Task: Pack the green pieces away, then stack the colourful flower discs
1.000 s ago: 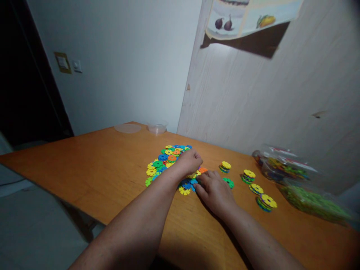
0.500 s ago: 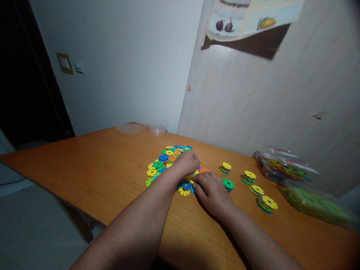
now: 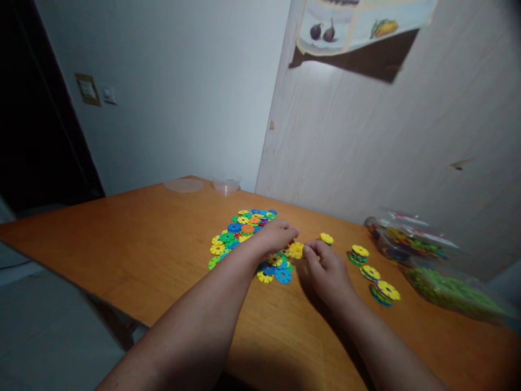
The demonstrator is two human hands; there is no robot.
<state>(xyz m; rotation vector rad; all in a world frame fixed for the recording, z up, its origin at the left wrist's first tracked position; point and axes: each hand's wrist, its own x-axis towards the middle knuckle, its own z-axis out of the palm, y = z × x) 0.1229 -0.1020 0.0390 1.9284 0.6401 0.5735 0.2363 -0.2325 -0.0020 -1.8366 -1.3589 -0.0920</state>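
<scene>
Both hands have lifted off the pile: my left hand (image 3: 279, 234) and right hand (image 3: 325, 270) now pinch one yellow disc (image 3: 296, 250) between them, just above the surface (image 3: 142, 244), beside the loose pile (image 3: 244, 236).

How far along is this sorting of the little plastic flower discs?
Done: four small stacks stand to the right. In hand: the left hand and right hand meet at a yellow disc. Left: the loose pile on the table is large.
</scene>
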